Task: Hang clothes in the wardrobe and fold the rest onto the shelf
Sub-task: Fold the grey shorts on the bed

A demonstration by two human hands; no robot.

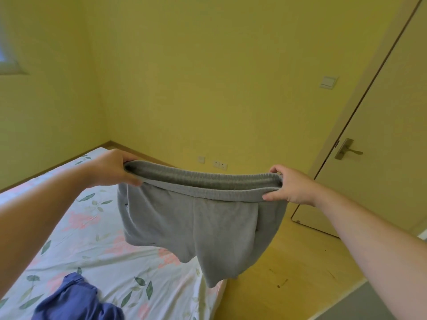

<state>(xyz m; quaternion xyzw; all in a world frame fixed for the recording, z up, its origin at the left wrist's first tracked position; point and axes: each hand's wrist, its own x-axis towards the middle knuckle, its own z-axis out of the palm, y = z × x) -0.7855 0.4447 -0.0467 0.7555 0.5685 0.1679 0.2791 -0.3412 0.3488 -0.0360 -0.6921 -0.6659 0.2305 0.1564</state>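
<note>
A pair of grey shorts (198, 227) hangs in the air over the corner of the bed, its elastic waistband stretched flat between my hands. My left hand (111, 168) grips the waistband's left end. My right hand (290, 185) pinches the right end. The two legs dangle freely, the lower one reaching just past the mattress edge. A crumpled blue garment (76, 299) lies on the bed near the bottom of the view. No wardrobe or shelf shows in this view.
The bed (104, 239) with a floral sheet fills the lower left. Wooden floor (288, 262) lies to its right. A closed door (381, 135) with a lever handle stands at the right, beside yellow walls with sockets and a light switch.
</note>
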